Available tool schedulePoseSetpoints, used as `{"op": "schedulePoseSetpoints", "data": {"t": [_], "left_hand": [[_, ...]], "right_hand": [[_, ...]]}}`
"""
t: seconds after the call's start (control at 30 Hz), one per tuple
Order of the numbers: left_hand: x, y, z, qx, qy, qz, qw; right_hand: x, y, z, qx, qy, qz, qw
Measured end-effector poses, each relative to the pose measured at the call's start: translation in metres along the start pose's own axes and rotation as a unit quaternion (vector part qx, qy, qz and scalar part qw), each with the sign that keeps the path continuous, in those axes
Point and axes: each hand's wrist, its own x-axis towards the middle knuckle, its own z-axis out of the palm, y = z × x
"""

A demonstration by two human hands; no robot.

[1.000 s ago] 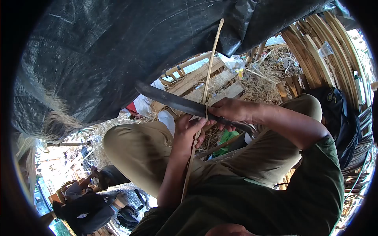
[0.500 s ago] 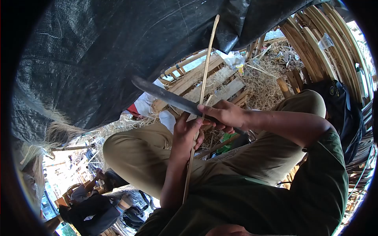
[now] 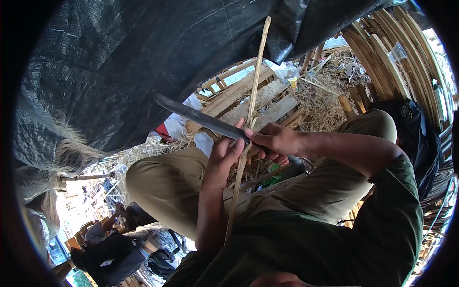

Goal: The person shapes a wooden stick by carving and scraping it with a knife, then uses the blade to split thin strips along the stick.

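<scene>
A long, thin strip of wood or bamboo (image 3: 256, 79) runs from the upper middle down to my lap. My left hand (image 3: 224, 155) is around its middle, the index finger raised behind the blade and the thumb near the blade's lower edge. Some of the fingers are hidden behind the strip. My right hand (image 3: 282, 141) grips a machete (image 3: 201, 118) near the base of its blade, with the thumb against the strip. The dark blade points to the upper left and crosses the strip.
A black tarp (image 3: 119, 62) hangs ahead. Wooden slats (image 3: 277, 107) and straw (image 3: 320, 107) lie beyond my crossed legs. A dark bag (image 3: 411, 129) and stacked wooden strips (image 3: 382, 62) are at the right. Another person's legs (image 3: 114, 251) show at the lower left.
My left index finger has lifted up behind the blade and the thumb has moved off the strip. The strip has shifted slightly right, and the blade a little left.
</scene>
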Motion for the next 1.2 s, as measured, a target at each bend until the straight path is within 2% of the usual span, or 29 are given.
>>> {"op": "schedulePoseSetpoints", "data": {"t": [0.1,0.2,0.33,0.43,0.63,0.73,0.83,1.03,1.2], "left_hand": [[0.005,0.0,0.013,-0.018,0.118,0.159,0.98],[0.012,-0.002,0.013,-0.097,0.096,0.197,0.971],[0.03,-0.017,0.005,-0.222,0.013,0.224,0.949],[0.033,-0.016,0.009,-0.21,0.049,0.211,0.953],[0.033,-0.014,0.008,-0.156,0.083,0.212,0.961],[0.026,-0.005,0.019,-0.142,0.078,0.23,0.96],[0.029,0.001,0.029,-0.17,0.045,0.282,0.943],[0.039,0.005,0.029,-0.206,-0.015,0.288,0.935],[0.039,0.005,0.033,-0.185,-0.012,0.306,0.934]], "right_hand": [[0.001,0.0,0.002,0.011,-0.004,0.013,1.0],[-0.001,-0.001,0.0,0.027,-0.016,0.012,0.999],[-0.001,-0.003,-0.003,0.073,-0.056,0.021,0.996],[-0.007,-0.009,0.003,0.122,-0.038,0.08,0.989],[-0.011,-0.008,0.001,0.184,-0.073,0.099,0.975],[-0.017,-0.008,-0.003,0.162,-0.097,0.08,0.979],[-0.017,-0.007,-0.006,0.157,-0.126,0.099,0.974],[-0.018,0.002,-0.005,0.206,-0.163,0.103,0.959],[-0.014,0.011,-0.006,0.23,-0.212,0.099,0.944]]}}
